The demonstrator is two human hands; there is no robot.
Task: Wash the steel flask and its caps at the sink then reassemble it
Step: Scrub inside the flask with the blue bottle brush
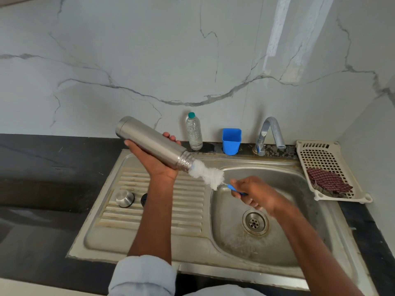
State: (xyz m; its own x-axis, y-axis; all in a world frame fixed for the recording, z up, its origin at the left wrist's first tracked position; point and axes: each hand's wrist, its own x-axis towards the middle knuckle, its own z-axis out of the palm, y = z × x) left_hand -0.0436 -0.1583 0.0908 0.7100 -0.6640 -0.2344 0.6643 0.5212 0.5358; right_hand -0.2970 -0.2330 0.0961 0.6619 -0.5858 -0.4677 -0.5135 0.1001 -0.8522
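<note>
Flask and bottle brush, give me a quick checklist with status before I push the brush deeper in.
1. Left hand grips the flask round its body: ok.
2. Flask mouth tilted down toward the sink basin: ok.
3. Bottle brush tip at the mouth, most bristles outside: ok.
4. Right hand holds the blue brush handle: ok.
5. Steel cap and black inner cap apart on the drainboard: ok.
6. Tap running: cannot tell.
</note>
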